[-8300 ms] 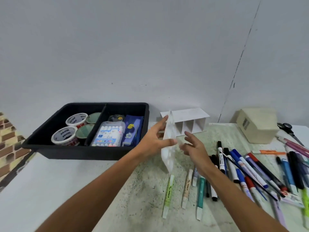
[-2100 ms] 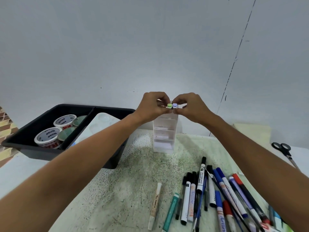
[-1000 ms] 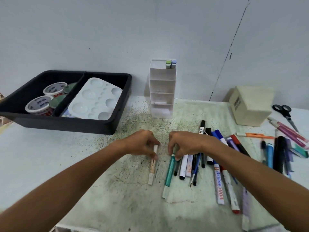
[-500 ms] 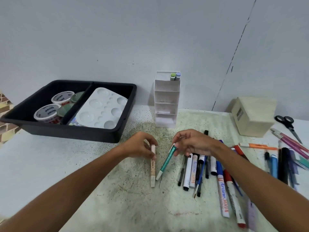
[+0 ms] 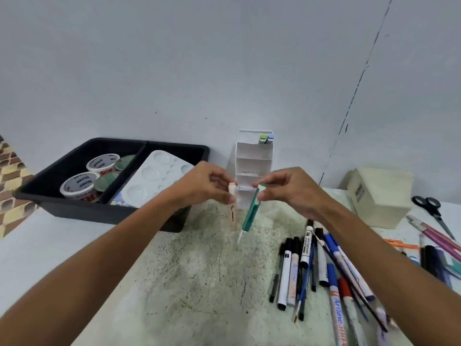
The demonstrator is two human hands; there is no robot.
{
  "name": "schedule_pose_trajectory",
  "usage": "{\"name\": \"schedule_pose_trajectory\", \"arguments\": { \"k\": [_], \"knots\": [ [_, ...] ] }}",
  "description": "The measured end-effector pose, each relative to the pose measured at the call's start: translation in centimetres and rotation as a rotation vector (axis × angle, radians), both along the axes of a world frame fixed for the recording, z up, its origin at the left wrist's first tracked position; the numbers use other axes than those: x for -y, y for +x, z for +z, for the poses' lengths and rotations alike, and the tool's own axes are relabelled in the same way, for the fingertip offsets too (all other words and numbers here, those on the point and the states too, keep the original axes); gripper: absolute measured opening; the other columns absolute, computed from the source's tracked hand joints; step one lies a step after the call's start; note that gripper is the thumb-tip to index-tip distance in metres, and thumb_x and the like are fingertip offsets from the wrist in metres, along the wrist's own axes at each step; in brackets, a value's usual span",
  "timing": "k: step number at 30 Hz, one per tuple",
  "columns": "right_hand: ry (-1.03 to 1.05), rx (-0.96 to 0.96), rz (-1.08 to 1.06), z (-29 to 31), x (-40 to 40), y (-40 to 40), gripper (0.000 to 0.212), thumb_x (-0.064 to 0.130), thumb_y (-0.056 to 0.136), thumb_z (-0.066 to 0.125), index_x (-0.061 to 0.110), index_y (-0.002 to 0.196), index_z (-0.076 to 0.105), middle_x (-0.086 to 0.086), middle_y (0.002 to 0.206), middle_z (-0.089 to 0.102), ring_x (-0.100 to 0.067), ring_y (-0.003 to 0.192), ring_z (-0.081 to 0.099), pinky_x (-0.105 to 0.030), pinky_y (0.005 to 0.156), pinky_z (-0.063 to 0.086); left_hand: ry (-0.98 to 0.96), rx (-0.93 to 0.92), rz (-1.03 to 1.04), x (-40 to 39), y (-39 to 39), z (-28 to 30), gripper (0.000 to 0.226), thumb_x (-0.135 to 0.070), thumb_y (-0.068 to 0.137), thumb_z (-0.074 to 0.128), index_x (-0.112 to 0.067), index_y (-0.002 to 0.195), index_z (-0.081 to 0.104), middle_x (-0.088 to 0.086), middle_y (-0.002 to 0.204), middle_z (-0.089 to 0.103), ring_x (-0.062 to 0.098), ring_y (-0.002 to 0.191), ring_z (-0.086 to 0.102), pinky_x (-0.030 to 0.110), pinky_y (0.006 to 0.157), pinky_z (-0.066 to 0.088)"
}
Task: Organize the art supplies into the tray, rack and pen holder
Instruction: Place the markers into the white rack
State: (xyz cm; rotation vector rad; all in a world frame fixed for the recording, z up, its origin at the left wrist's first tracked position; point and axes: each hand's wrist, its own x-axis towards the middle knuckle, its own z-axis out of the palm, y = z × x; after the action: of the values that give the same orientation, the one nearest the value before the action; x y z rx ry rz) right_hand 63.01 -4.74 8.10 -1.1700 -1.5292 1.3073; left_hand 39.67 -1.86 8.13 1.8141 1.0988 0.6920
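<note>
Step in hand: carrying two markers to white rack (image 5: 254, 171) at wall. Left hand (image 5: 204, 184) pinches upper end of beige marker (image 5: 233, 216); right hand (image 5: 284, 188) pinches upper end of teal marker (image 5: 251, 213). Both markers hang in air just in front of rack, tips down. Half second before, they were low at tabletop (image 5: 199, 283), teal one only half lifted. Next move, by my judgement: raise both to top slot beside green and lilac caps (image 5: 266, 139), lower straight in. Many pens (image 5: 311, 263) remain on tabletop.

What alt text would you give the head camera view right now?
Two bare hands each lift a marker in front of a white rack: the left hand pinches a peach marker, the right hand a teal marker.
</note>
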Motion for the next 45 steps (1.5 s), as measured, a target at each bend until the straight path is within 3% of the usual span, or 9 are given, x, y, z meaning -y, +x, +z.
{"name": "schedule_pose_trajectory", "arguments": {
  "k": [4, 8, 14, 19, 24, 36, 39, 43, 45],
  "knots": [
    [0.269, -0.075, -0.042, 6.6, -1.0, -0.2, 0.021, -0.009, 0.074, 0.072, 0.007, 0.087, 0.067, -0.021, 0.094, 0.071, -0.023, 0.082, 0.068, -0.031, 0.069, 0.055, 0.265, 0.054, 0.096, -1.0, 0.0, 6.0, 0.033, -0.002, 0.065, 0.085, -0.015, 0.092, 0.073, 0.004, 0.083, 0.074, 0.013, 0.077, 0.070, 0.021, 0.075, 0.055],
    [0.455, -0.100, -0.188, 10.6, -3.1, -0.2, 0.021, -0.006, 0.076, 0.073, 0.010, 0.089, 0.068, -0.017, 0.090, 0.071, -0.024, 0.080, 0.067, -0.030, 0.065, 0.054, 0.540, 0.155, 0.215, -2.7, 0.5, 9.6, 0.026, 0.004, 0.068, 0.081, -0.006, 0.090, 0.071, 0.007, 0.085, 0.072, 0.015, 0.075, 0.070, 0.018, 0.073, 0.053],
    [0.657, 0.195, -0.282, 9.8, -5.9, -1.4, 0.020, -0.001, 0.073, 0.076, 0.013, 0.087, 0.070, -0.001, 0.079, 0.068, -0.015, 0.072, 0.064, -0.029, 0.071, 0.055, 0.677, 0.137, 0.272, -5.3, 2.5, 8.8, 0.017, 0.001, 0.068, 0.077, -0.009, 0.080, 0.070, -0.001, 0.078, 0.070, 0.007, 0.074, 0.069, 0.024, 0.071, 0.055],
    [0.630, 0.410, -0.252, 8.0, -6.4, -2.2, 0.020, 0.006, 0.068, 0.078, 0.013, 0.086, 0.071, -0.001, 0.082, 0.070, -0.015, 0.079, 0.066, -0.018, 0.066, 0.048, 0.666, 0.053, 0.193, -6.1, 3.5, 6.6, 0.019, -0.004, 0.066, 0.083, -0.009, 0.081, 0.073, -0.007, 0.075, 0.069, 0.002, 0.071, 0.067, 0.022, 0.072, 0.056],
    [0.582, 0.591, -0.194, 7.1, -6.5, -2.1, 0.010, 0.016, 0.072, 0.078, 0.015, 0.081, 0.074, 0.001, 0.084, 0.071, -0.013, 0.084, 0.064, -0.032, 0.077, 0.051, 0.625, -0.007, 0.120, -6.4, 3.7, 5.3, 0.018, -0.010, 0.072, 0.082, -0.008, 0.088, 0.076, -0.004, 0.079, 0.072, 0.005, 0.076, 0.068, 0.017, 0.076, 0.054],
    [0.544, 0.565, -0.228, 4.9, -6.9, -1.7, 0.014, 0.013, 0.070, 0.078, 0.016, 0.079, 0.068, 0.000, 0.082, 0.067, -0.019, 0.081, 0.060, -0.041, 0.074, 0.050, 0.637, 0.092, 0.178, -6.9, 4.3, 2.7, 0.024, -0.004, 0.072, 0.080, -0.005, 0.095, 0.074, 0.001, 0.090, 0.073, 0.004, 0.084, 0.069, 0.016, 0.083, 0.053],
    [0.543, 0.533, -0.214, 4.6, -6.9, -1.6, 0.021, 0.011, 0.072, 0.076, 0.013, 0.091, 0.067, 0.000, 0.087, 0.068, -0.019, 0.083, 0.061, -0.039, 0.076, 0.051, 0.660, 0.082, 0.185, -6.9, 4.2, 2.3, 0.028, -0.008, 0.073, 0.080, -0.009, 0.100, 0.073, -0.005, 0.094, 0.072, 0.001, 0.090, 0.067, 0.018, 0.087, 0.052],
    [0.540, 0.524, -0.232, 4.3, -6.9, -0.9, 0.046, 0.009, 0.075, 0.076, 0.010, 0.119, 0.062, -0.004, 0.111, 0.066, -0.016, 0.099, 0.061, -0.020, 0.083, 0.045, 0.735, 0.030, 0.188, -6.7, 4.4, 1.8, 0.042, -0.023, 0.073, 0.083, -0.018, 0.112, 0.069, -0.015, 0.106, 0.066, -0.011, 0.101, 0.057, 0.011, 0.089, 0.044],
    [0.553, 0.530, -0.252, 4.2, -6.8, -0.5, 0.047, 0.007, 0.077, 0.075, 0.008, 0.121, 0.062, -0.005, 0.113, 0.067, -0.015, 0.103, 0.061, -0.021, 0.087, 0.046, 0.741, 0.035, 0.178, -6.7, 4.6, 1.9, 0.041, -0.025, 0.074, 0.081, -0.017, 0.113, 0.070, -0.013, 0.107, 0.067, -0.011, 0.100, 0.058, 0.010, 0.089, 0.043]
  ]
}}
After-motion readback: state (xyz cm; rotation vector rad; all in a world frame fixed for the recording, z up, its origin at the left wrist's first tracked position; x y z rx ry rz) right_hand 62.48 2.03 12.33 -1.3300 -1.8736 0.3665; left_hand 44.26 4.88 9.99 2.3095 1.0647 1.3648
